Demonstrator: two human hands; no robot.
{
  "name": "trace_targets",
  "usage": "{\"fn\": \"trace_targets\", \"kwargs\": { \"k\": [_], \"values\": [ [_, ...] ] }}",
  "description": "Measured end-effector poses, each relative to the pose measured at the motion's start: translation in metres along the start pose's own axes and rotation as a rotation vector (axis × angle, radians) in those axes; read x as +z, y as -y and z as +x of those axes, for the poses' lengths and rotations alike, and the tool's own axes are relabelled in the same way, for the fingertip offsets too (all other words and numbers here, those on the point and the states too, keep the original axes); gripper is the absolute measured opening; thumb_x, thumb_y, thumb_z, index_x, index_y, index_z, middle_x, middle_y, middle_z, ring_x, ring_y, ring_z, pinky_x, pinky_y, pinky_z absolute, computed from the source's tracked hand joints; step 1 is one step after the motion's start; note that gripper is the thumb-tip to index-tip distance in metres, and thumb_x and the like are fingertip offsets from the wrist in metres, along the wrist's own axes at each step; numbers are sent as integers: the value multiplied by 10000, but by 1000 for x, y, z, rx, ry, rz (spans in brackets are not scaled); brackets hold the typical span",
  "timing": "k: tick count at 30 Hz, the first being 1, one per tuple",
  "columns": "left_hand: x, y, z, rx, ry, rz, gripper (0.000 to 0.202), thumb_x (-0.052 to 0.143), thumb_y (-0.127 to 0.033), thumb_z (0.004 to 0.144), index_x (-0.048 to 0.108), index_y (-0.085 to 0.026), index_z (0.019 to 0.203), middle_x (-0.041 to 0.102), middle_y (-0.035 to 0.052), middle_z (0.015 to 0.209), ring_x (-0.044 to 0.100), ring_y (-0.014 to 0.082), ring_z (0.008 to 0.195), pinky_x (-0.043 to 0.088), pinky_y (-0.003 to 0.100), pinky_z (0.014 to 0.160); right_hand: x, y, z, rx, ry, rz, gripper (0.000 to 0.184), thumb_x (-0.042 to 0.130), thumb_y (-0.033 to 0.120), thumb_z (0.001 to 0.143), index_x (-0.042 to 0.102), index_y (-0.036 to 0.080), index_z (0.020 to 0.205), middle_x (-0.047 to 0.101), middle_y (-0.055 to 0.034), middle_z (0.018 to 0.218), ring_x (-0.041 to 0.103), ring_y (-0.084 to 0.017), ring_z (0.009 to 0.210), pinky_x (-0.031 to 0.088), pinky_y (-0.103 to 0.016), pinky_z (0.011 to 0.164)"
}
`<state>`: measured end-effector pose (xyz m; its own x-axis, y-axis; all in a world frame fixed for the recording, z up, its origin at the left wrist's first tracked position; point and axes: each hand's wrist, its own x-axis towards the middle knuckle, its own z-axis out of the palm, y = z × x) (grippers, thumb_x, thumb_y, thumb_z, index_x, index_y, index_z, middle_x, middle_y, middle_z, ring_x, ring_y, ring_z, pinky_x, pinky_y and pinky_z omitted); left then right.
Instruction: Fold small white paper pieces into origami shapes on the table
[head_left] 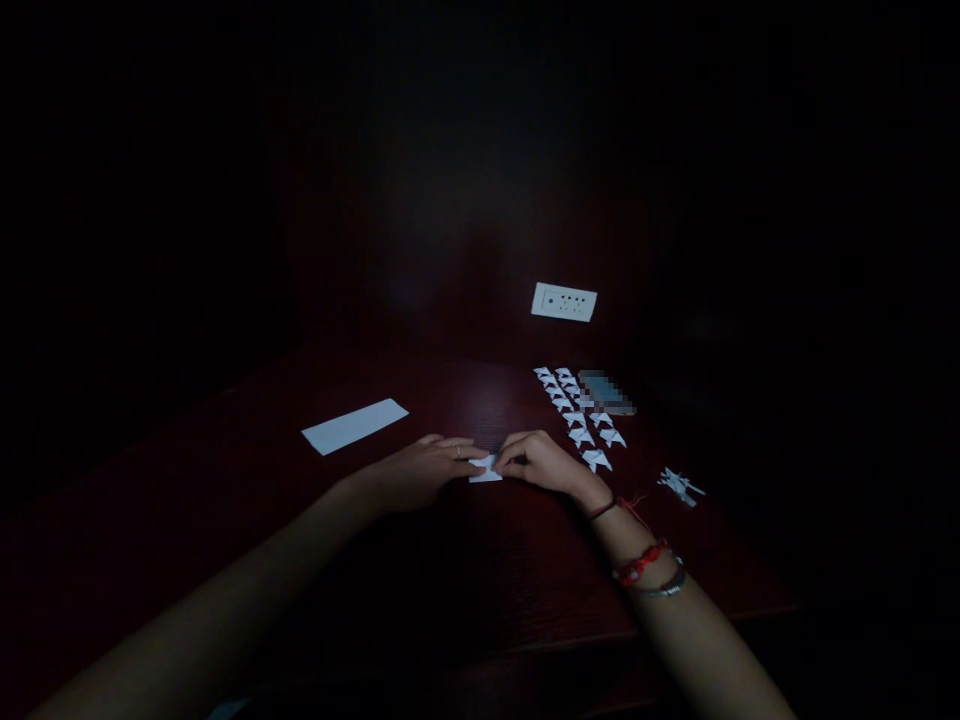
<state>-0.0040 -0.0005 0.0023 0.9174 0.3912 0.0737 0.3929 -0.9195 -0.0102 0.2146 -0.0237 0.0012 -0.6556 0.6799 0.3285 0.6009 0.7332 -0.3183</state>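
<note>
The small white paper piece (485,468) is located on the dark table (225,520), near its middle and directly between the two hands. It lies to the right of the left hand (420,472) and to the left of the right hand (541,462). Both hands are in contact with it, so neither is nearer. Its long axis runs left to right, from one set of fingertips to the other. The left fingers (457,450) are held stretched and pressed together, tips laid on the left edge; a grip there cannot be confirmed. The right fingers (514,460) are curled, tips closed on the right edge. Rows of folded paper shapes (577,415) are set just beyond the right hand, and a paper strip (354,426) lies to the far left.
</note>
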Motion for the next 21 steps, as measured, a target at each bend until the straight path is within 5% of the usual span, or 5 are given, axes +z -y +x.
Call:
{"fn": "trace_targets", "kwargs": {
  "k": [4,10,21],
  "values": [
    [-1,-7,-2,-8,-13,-23,612,356,11,684,296,-275,1222,358,-12,1266,295,138,1159,216,305,911,0,-2,-1,-44,24,-33,147,494,135,745,631,142,798,603,-37,797,543,-97,744,394,-191,703],
    [6,-6,-5,-76,24,5,613,353,-44,733,185,-300,1264,307,-7,1296,176,214,1210,161,432,923,-2,-1,-1,-33,53,-48,174,486,100,729,633,149,809,605,-32,819,542,-99,754,396,-194,714],
    [10,-9,0,-46,-39,11,543,349,-77,761,230,-273,1252,301,2,1299,168,202,1213,130,425,942,-3,5,0,52,44,-81,150,496,164,733,633,142,789,605,-34,808,543,-107,739,387,-196,700]
  ]
}}
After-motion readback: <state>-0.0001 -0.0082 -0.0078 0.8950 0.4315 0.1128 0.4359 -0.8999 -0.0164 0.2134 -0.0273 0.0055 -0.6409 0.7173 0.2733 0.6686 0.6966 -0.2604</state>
